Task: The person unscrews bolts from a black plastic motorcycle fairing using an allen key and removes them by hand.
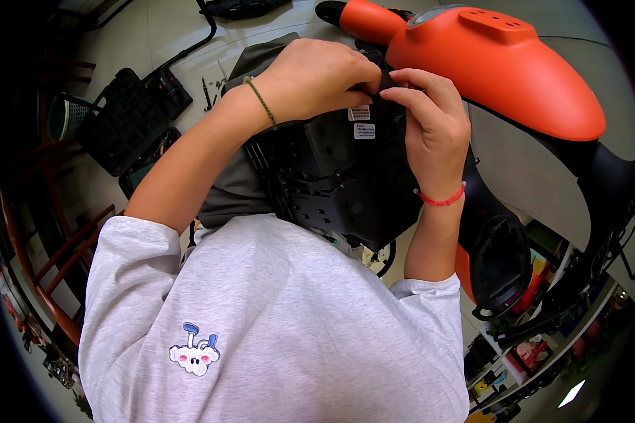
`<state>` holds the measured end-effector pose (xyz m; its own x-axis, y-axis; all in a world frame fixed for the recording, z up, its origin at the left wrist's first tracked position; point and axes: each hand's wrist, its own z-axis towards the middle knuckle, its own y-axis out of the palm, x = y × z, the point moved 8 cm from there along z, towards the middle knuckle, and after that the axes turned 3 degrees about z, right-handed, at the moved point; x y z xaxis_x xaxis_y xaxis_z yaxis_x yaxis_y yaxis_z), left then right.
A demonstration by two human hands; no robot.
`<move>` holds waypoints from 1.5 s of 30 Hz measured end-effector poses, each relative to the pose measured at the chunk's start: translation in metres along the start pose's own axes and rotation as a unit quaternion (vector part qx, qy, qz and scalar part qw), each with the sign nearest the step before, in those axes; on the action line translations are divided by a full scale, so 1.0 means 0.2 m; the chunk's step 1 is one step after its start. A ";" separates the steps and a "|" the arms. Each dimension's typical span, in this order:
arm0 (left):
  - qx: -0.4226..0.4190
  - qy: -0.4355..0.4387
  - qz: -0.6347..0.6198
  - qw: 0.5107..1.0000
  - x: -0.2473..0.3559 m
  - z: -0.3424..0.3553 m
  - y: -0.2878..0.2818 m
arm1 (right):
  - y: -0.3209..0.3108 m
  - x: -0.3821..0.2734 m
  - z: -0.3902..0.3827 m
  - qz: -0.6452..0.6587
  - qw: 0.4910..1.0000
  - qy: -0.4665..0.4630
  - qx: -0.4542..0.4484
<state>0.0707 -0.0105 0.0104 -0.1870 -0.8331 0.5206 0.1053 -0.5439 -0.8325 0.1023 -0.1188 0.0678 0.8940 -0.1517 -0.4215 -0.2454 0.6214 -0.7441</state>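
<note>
A black plastic housing (pixel 317 162) with slots, holes and two white labels lies across grey-clad legs. My left hand (pixel 314 84), with a braided bracelet, reaches over its upper part, fingertips bent down and partly hidden. My right hand (pixel 437 123), with a red bracelet, faces it from the right, thumb and forefinger closed at a small dark area by the housing's top edge. Both hands' fingertips nearly meet there; whatever they hold is too dark and small to make out.
An orange scooter body (pixel 515 84) fills the upper right. An open black tool case (pixel 106 123) and small tools (pixel 207 95) lie on the tiled floor at left. Wooden chair frames (pixel 70 247) stand at far left. Shelving with assorted items (pixel 529 352) is at lower right.
</note>
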 end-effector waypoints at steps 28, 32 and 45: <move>-0.023 -0.026 -0.006 0.999 -0.02 0.02 0.01 | 0.07 0.07 -0.07 0.234 0.955 0.165 0.078; -0.020 -0.027 -0.009 0.999 -0.01 0.03 0.01 | 0.09 0.13 -0.13 0.321 0.907 0.244 0.121; -0.004 -0.055 0.034 0.998 -0.01 0.03 0.01 | 0.23 0.18 -0.19 0.527 0.779 0.301 0.155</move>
<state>0.0763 -0.0107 0.0100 -0.0716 -0.8741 0.4805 0.1065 -0.4856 -0.8677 0.1090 -0.1261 -0.0014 -0.1048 0.2938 -0.9501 -0.5391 0.7860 0.3025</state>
